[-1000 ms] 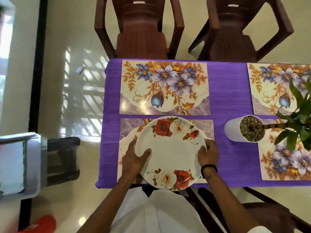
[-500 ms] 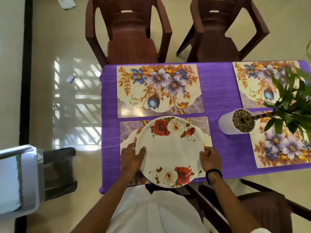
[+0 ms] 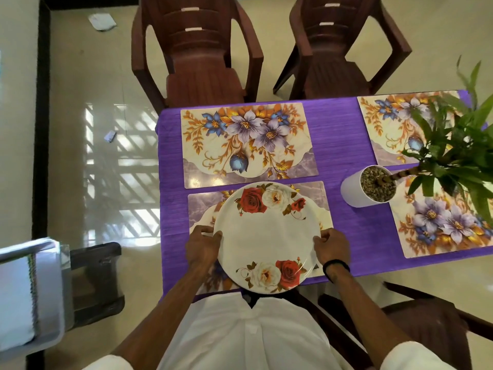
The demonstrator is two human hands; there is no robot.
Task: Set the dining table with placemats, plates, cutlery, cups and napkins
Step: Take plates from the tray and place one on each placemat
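while both hands (image 3: 202,247) (image 3: 332,247) grip its rim, plate (image 3: 266,236) overhangs the table edge (image 3: 373,273).

Both bare forearms reach forward from the bottom of the view, converging toward the near edge of the table. The left hand (image 3: 203,245) lies knuckles up, its fingers curled round the left rim of the plate (image 3: 264,236), thumb on top of the rim. The right hand (image 3: 332,247) mirrors it on the right rim, thumb pressed on top, fingers tucked under the edge. A black band circles the right wrist. White sleeves show at both elbows, and each grip sits level with the other
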